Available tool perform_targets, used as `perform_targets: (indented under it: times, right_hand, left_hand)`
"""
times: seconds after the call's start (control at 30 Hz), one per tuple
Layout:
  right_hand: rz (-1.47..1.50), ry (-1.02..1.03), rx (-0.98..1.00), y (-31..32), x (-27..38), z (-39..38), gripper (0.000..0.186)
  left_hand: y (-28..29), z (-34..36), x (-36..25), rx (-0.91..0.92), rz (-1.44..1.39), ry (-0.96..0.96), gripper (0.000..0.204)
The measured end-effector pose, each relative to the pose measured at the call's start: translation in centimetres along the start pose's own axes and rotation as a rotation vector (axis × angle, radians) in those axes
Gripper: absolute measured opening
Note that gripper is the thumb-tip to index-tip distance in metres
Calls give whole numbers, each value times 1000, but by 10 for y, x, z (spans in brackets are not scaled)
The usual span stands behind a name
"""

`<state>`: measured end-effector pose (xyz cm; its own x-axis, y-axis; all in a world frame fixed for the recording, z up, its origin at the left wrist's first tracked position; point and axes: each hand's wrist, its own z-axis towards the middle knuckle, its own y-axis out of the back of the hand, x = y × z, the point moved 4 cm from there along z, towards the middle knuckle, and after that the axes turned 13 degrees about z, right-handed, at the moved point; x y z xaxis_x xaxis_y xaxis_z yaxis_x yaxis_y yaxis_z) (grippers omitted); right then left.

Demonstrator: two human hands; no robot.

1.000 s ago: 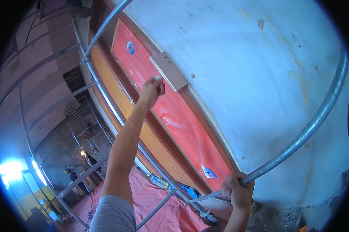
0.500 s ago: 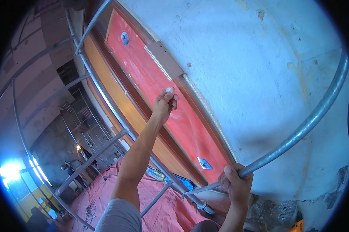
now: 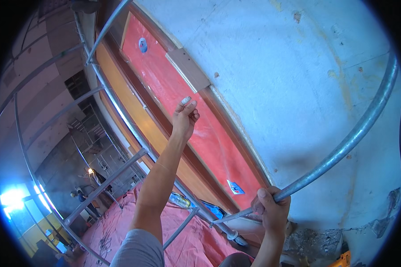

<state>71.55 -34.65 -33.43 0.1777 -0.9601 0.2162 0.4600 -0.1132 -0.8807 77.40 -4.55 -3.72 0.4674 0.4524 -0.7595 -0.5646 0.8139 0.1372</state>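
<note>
My left hand (image 3: 185, 115) is raised in front of a red-covered door panel (image 3: 209, 147), pinching a small whitish object (image 3: 186, 100) at its fingertips. A fine thread seems to trail by that forearm. Just above the hand, a flat tan board (image 3: 188, 69) lies across the door's brown frame (image 3: 247, 160). My right hand (image 3: 274, 209) is closed around a curved galvanized steel pipe (image 3: 338, 155), low at the right.
Scaffold tubes (image 3: 116, 102) run beside the door and orange panels (image 3: 120, 86). A pale wall (image 3: 298, 89) fills the right. Below lies a pink sheet (image 3: 196, 240) with cables (image 3: 105, 244). A worker (image 3: 89, 204) is far back at the left, near bright windows (image 3: 14, 200).
My left hand has dropped from beside the board to lower on the red panel, then risen slightly, turning the small object. The view has shifted a little; my right hand keeps its grip.
</note>
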Motion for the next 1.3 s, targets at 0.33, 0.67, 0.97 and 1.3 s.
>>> perform_targets:
  times: [0.33,0.67,0.97,1.3]
  right_hand:
    - [28,-15,-12,-1,-1,0,37]
    - [47,-47,-1,-3,2,-4,33]
    - [75,-24,73,-1,-1,3,24]
    - [49,-17,264,7,-3,4,37]
  left_hand:
    - [-19,-13,-17,41,-40,-20,39]
    - [22,-99,24,227,-248,102,30]
    - [101,-275,210,560,680,603,36]
    - [99,-376,346,624,324,846,47]
